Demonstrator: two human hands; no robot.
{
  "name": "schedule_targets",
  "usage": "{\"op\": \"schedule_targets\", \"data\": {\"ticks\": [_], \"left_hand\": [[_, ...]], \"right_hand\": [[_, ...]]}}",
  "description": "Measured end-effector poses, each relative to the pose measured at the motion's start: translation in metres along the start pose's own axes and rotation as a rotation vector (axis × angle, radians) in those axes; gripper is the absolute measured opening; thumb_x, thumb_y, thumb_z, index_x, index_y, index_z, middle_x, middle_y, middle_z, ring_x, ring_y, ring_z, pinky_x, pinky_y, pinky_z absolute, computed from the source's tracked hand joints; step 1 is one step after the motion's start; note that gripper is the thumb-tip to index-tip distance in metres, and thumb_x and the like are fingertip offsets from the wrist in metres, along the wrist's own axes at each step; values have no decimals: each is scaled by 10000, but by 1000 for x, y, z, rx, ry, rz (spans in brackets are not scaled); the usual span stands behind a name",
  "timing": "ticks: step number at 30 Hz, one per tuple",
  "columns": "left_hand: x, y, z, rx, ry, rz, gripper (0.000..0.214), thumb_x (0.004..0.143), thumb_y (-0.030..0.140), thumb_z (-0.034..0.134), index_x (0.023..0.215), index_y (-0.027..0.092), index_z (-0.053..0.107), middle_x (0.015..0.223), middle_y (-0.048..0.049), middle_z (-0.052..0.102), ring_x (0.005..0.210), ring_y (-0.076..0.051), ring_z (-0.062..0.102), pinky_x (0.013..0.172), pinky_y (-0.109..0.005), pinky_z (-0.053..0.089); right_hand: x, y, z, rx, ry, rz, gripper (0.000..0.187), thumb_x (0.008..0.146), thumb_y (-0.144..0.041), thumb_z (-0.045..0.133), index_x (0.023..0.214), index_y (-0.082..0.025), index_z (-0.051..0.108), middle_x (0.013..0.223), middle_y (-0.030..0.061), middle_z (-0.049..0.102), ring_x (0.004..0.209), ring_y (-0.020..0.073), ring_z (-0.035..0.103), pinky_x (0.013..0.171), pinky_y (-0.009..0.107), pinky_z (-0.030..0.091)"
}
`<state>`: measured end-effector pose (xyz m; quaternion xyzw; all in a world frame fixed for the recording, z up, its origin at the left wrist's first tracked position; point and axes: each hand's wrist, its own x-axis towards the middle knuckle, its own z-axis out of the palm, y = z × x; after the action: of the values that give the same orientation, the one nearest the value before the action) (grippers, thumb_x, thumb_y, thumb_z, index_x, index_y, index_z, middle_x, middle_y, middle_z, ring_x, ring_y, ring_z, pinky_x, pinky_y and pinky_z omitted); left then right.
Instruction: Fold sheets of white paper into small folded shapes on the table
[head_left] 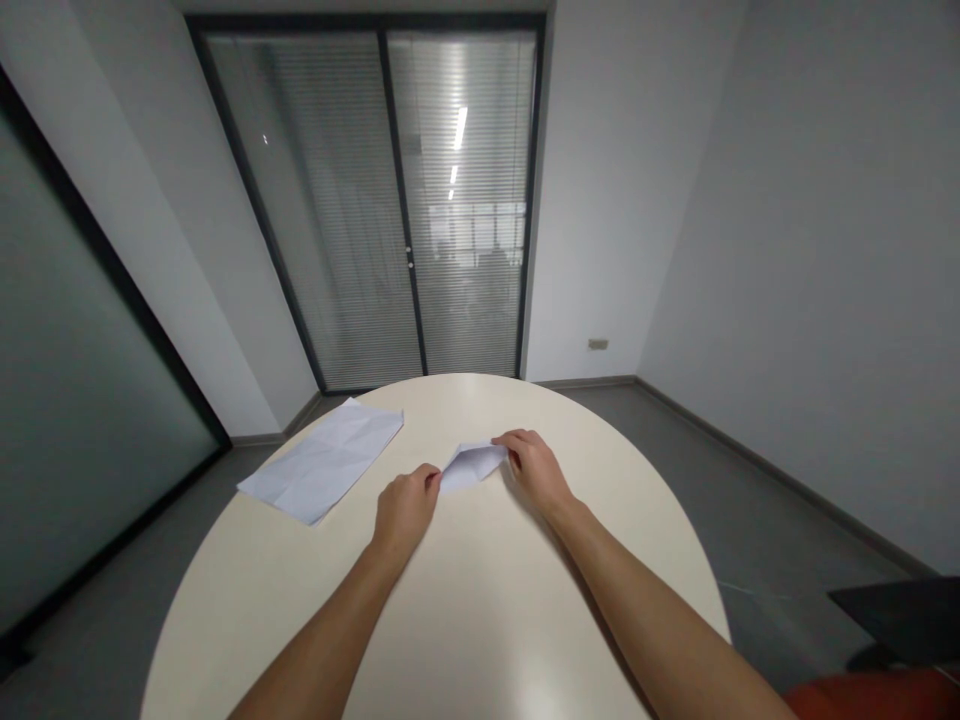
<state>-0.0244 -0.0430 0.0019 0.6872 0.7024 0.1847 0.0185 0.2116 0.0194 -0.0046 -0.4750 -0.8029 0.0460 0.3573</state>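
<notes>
Between my two hands is a small folded sheet of white paper (474, 464), its layers parted so that a shaded hollow shows. My left hand (407, 505) pinches its left end, with the thumb and fingers closed. The right end is gripped by my right hand (534, 465), fingertips on the upper right corner. Both hands are just over the table, and whether the paper touches the surface I cannot tell. Farther left lies a larger stack of creased white paper (326, 465), apart from both hands.
The round cream table (465, 620) fills the lower middle. Behind it stands a glass partition with blinds (337, 220). A wall socket (598, 344) is on the back wall. At the lower right are a dark flat object (904, 615) and something red (874, 695).
</notes>
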Motion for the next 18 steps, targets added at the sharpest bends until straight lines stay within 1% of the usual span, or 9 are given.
{"op": "schedule_targets", "data": {"ticks": [3, 6, 9, 13, 15, 16, 18], "left_hand": [[1, 2, 4, -161, -13, -19, 209, 990, 320, 534, 1085, 261, 711, 974, -44, 797, 889, -194, 739, 721, -258, 462], [2, 4, 8, -328, -45, -13, 221, 975, 275, 559, 1158, 243, 680, 964, -36, 803, 891, -166, 746, 738, -236, 474], [2, 6, 12, -360, -57, -4, 270, 970, 276, 568, 1228, 244, 639, 958, -21, 803, 905, -171, 745, 762, -247, 480], [3, 4, 17, -387, -56, 4, 304, 962, 281, 573, 1260, 228, 604, 974, -27, 794, 915, -173, 734, 788, -263, 493], [4, 1, 21, -394, -24, 18, 348, 947, 264, 586, 1290, 207, 581, 1009, -46, 780, 965, -181, 716, 851, -287, 508], [5, -1, 23, -392, 5, 28, 401, 933, 254, 601, 1327, 195, 556, 1057, -61, 768, 1024, -191, 700, 904, -308, 510], [6, -5, 27, -383, 79, 64, 566, 906, 248, 632, 1440, 177, 459, 1238, -101, 709, 1200, -219, 629, 1031, -360, 484]], "right_hand": [[1, -3, -2, -4, 30, -22, 448, 898, -19, 456, 1208, -205, 720, 1178, 95, 695, 1112, 235, 585, 1007, 380, 475], [1, -8, -4, 22, 72, -73, 450, 922, -42, 433, 1263, -204, 678, 1187, 102, 692, 1122, 245, 586, 1012, 403, 481], [1, -15, -3, 58, 97, -114, 410, 971, -105, 419, 1296, -213, 644, 1194, 104, 700, 1119, 247, 604, 1010, 419, 489], [-1, -22, -1, 71, 78, -170, 367, 1006, -155, 418, 1298, -226, 630, 1173, 98, 718, 1096, 235, 631, 995, 408, 500], [-2, -26, 0, 66, 57, -197, 343, 1018, -168, 424, 1283, -220, 635, 1155, 94, 729, 1070, 226, 643, 977, 391, 503], [-2, -27, 0, 62, 47, -207, 332, 1022, -175, 428, 1274, -216, 639, 1145, 93, 734, 1056, 224, 647, 966, 385, 503], [-3, -30, 0, 58, 20, -227, 316, 1029, -188, 436, 1267, -210, 643, 1142, 94, 739, 1045, 222, 649, 949, 375, 499]]}}
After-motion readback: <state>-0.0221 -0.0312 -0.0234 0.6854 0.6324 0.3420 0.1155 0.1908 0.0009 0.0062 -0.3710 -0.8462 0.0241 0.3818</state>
